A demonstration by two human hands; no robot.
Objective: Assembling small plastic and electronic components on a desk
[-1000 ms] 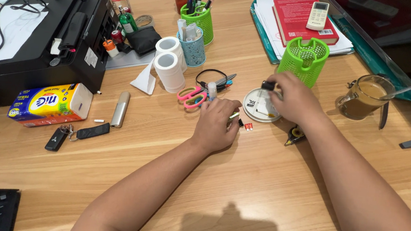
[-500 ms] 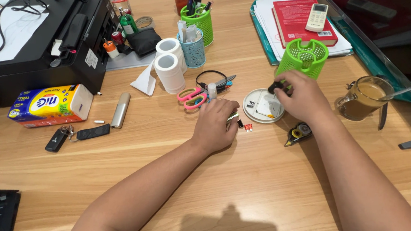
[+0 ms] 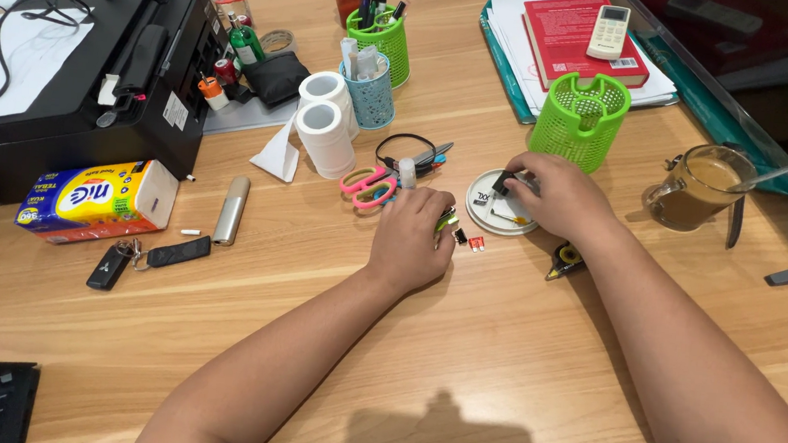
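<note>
Wooden desk, two hands at a white round lid (image 3: 492,219).

Right hand (image 3: 556,194) pinches a small black piece (image 3: 502,183) over the lid; left hand (image 3: 415,235), fingers curled, rests at its nine o'clock, grip unclear.

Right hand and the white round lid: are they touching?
Touching. The head view shows the right hand resting on the white lid, its fingers pinching a small black piece over the lid's top edge, with no gap visible.
</note>
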